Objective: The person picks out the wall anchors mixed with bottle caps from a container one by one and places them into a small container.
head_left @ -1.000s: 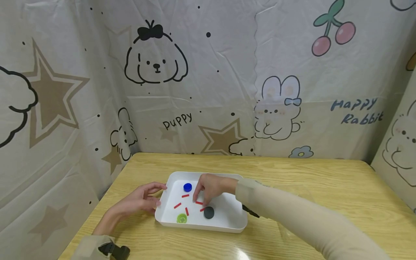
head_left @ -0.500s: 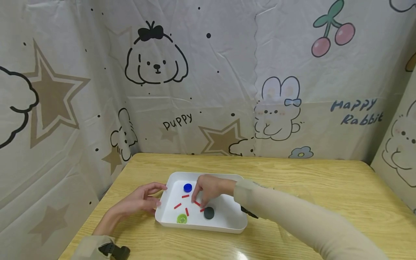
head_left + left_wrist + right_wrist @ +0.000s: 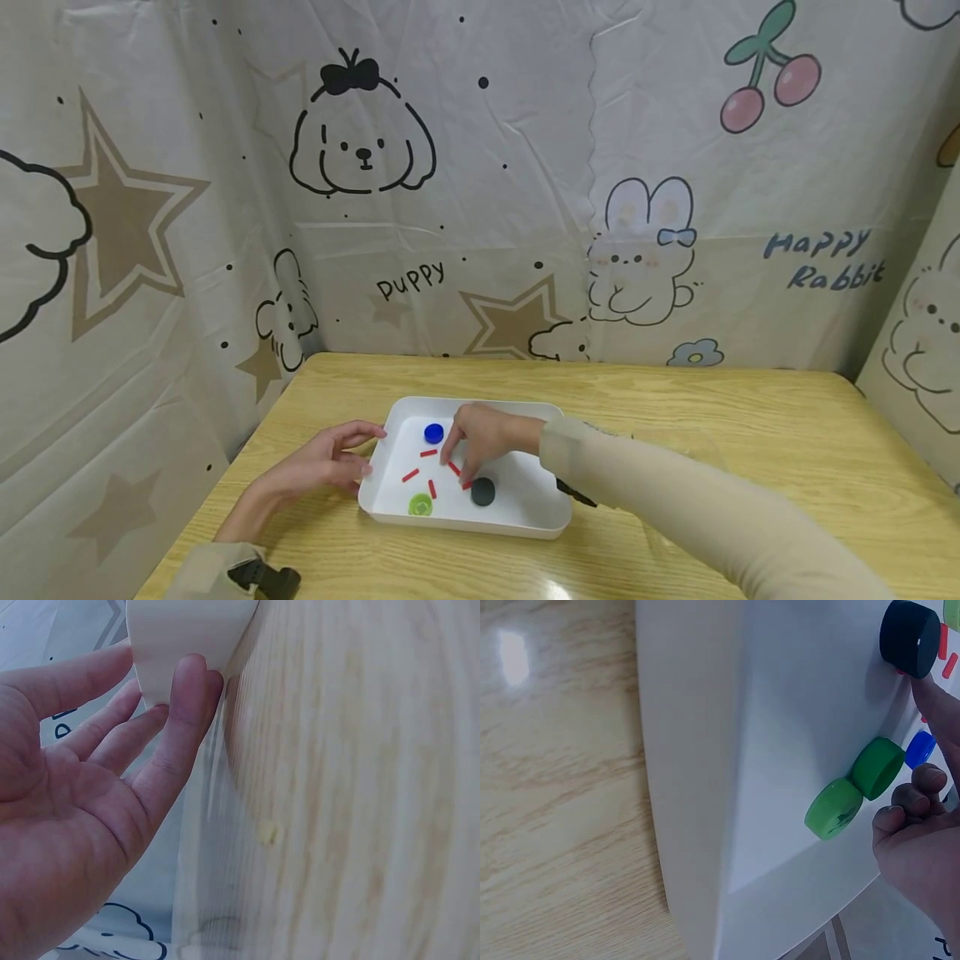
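Note:
A white tray (image 3: 517, 527) on the table holds bottle caps and short red strips. My left hand (image 3: 326, 461) touches the tray's left wall, thumb and fingers spread along it; the left wrist view shows the fingertips against the wall (image 3: 161, 645). Reaching into the tray, my right hand (image 3: 480, 433) has index finger and thumb at the two ends of a red strip (image 3: 454, 469). Its other fingers are curled in the right wrist view. Right beside the thumb lies a black cap (image 3: 483, 492), with another red strip (image 3: 467, 485) partly hidden by the thumb.
A blue cap (image 3: 433, 433) and a light green cap (image 3: 420, 504) stand in the tray. The right wrist view shows a dark green cap (image 3: 877, 768) and another light green cap (image 3: 834, 808), hidden from above by my right hand. A patterned cloth (image 3: 510, 208) hangs behind the table.
The red strip between my right index finger and thumb has turned from nearly level to slanted, and those fingertips have shifted slightly left. My left hand and the tray have stayed in place.

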